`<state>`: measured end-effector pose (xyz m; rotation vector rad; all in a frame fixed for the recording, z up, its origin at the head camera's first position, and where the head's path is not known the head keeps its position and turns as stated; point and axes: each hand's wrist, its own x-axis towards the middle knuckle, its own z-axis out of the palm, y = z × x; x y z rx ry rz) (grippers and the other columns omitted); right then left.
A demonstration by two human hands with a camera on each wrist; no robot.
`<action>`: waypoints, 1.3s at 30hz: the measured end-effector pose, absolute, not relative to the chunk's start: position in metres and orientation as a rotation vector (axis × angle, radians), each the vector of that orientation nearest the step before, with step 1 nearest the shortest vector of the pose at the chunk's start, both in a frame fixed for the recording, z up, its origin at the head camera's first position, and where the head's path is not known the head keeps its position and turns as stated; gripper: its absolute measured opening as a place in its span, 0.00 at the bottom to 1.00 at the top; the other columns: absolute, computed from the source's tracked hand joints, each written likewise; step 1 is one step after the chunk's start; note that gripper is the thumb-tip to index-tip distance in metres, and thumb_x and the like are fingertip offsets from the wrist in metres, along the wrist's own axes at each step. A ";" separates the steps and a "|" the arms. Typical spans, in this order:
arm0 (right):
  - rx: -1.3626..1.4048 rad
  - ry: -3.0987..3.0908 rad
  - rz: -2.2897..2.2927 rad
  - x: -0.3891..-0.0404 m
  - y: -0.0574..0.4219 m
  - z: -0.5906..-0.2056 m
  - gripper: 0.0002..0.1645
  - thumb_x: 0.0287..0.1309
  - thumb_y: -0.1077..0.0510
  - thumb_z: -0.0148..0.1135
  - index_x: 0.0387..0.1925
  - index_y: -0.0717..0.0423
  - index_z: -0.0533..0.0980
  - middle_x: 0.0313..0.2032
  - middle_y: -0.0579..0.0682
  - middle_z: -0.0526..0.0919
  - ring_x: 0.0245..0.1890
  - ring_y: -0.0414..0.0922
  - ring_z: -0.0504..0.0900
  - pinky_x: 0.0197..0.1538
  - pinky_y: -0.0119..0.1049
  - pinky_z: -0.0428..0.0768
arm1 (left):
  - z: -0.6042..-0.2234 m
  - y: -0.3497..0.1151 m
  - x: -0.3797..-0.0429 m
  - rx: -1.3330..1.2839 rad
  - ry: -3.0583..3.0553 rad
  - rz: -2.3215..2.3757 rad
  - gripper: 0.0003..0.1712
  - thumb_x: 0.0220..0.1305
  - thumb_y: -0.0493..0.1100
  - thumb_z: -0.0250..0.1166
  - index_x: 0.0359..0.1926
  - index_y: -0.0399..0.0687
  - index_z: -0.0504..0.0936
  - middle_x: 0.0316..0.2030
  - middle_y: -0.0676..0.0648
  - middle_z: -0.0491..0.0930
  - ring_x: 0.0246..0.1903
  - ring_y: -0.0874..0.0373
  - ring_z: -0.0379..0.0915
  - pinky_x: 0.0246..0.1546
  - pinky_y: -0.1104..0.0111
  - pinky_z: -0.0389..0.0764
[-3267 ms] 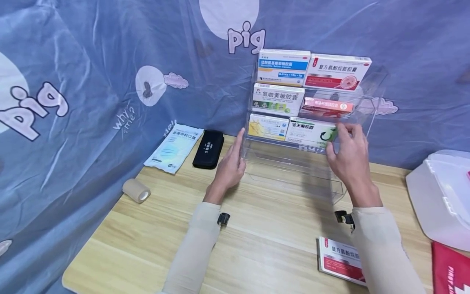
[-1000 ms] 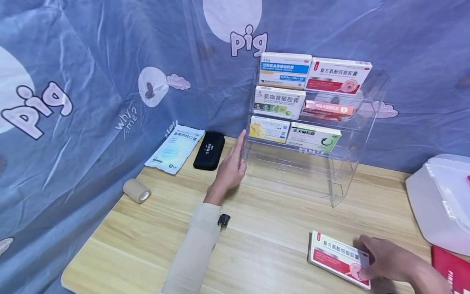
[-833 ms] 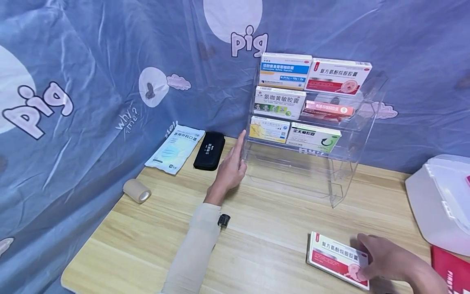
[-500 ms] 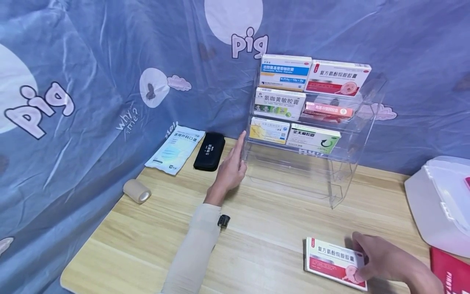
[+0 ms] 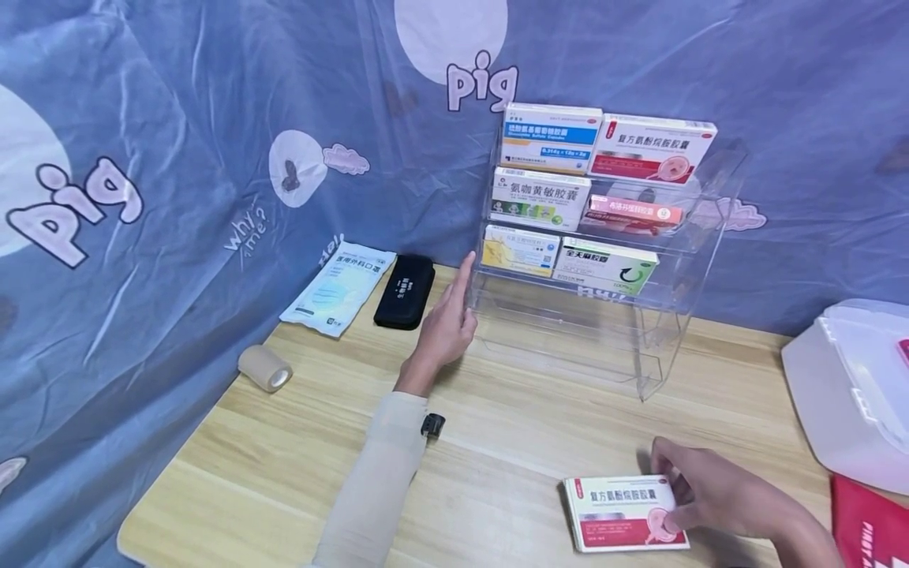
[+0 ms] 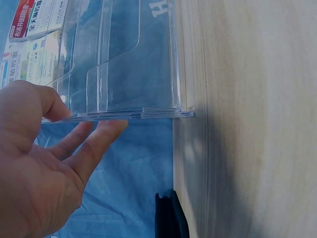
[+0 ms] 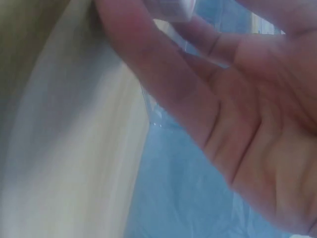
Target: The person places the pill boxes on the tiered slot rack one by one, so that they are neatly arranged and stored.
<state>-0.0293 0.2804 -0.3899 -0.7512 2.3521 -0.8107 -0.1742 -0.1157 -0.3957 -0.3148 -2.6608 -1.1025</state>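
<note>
On the table in front of me lies a white and red medicine box (image 5: 625, 513); a second edge shows beneath its left side. My right hand (image 5: 724, 485) grips it by the right end, thumb on the near side and fingers at the far edge. In the right wrist view a white corner of the box (image 7: 173, 9) shows between the fingers. My left hand (image 5: 446, 327) pinches the left side panel of a clear acrylic display rack (image 6: 124, 64), thumb on one face and fingers on the other. Three tiers of the rack hold several medicine boxes (image 5: 552, 138).
A mask packet (image 5: 339, 288), a black case (image 5: 405, 292) and a roll of tan bandage (image 5: 265, 368) lie left of the rack. On the right stand a translucent white bin (image 5: 838, 386) and a red first aid pouch (image 5: 869, 521). A blue curtain (image 5: 213, 118) hangs behind.
My right hand has left the rack's lowest filled tier, come down to the medicine box on the table, and slid and turned it leftward. My left hand has stayed at the rack.
</note>
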 end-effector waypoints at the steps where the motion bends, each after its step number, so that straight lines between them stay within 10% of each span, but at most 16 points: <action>1: -0.775 2.298 -0.889 -0.030 0.279 -0.391 0.29 0.43 0.49 0.75 0.41 0.51 0.66 0.37 0.42 0.81 0.34 0.29 0.78 0.32 0.29 0.78 | -0.396 -0.116 -0.174 -0.314 -2.661 -1.103 0.58 0.61 0.32 0.56 0.74 0.83 0.31 0.74 0.50 0.60 0.43 0.51 0.75 0.31 0.61 0.76; 23: -1.041 2.286 -1.316 -0.051 0.248 -0.393 0.23 0.56 0.68 0.63 0.53 0.57 0.68 0.48 0.51 0.79 0.45 0.40 0.84 0.43 0.34 0.84 | -0.394 -0.114 -0.174 -0.323 -2.646 -1.133 0.59 0.59 0.31 0.56 0.74 0.83 0.32 0.74 0.51 0.59 0.41 0.51 0.75 0.29 0.63 0.75; 39: -0.772 2.930 -1.559 -0.082 0.237 -0.354 0.33 0.39 0.85 0.65 0.51 0.70 0.70 0.46 0.37 0.77 0.43 0.28 0.79 0.44 0.18 0.79 | -0.395 -0.117 -0.174 -0.329 -2.646 -1.117 0.58 0.60 0.32 0.56 0.75 0.82 0.33 0.75 0.52 0.57 0.40 0.51 0.75 0.28 0.64 0.75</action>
